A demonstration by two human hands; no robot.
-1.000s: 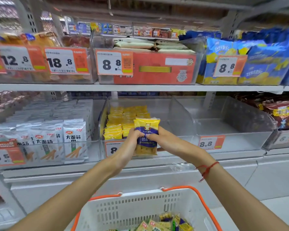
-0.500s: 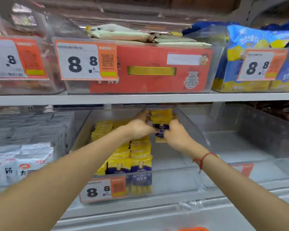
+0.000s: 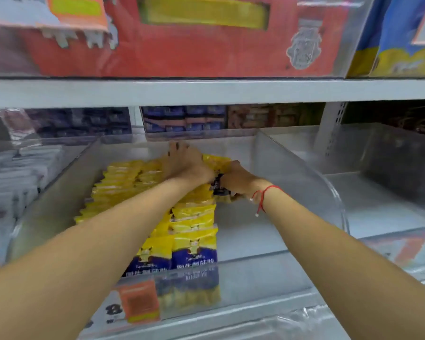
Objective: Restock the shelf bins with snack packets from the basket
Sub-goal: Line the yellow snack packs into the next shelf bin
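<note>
Both my arms reach deep into a clear shelf bin. At its back my left hand and my right hand hold a yellow and blue snack packet between them, over the rear of the packet rows. My left hand covers the packet's left part with fingers pointing to the back wall; my right hand's fingers curl round its right edge. Two rows of the same yellow and blue packets fill the bin's left and middle, standing overlapped toward the front. The basket is out of view.
The shelf board above hangs low over the bin, carrying a red box and blue and yellow bags. A bin of white packets stands left. Another clear bin stands right. An orange price tag hangs on the bin front.
The camera has moved closer and lower toward the bin. Both hands carried the packet further back, down onto the rear of the rows.
</note>
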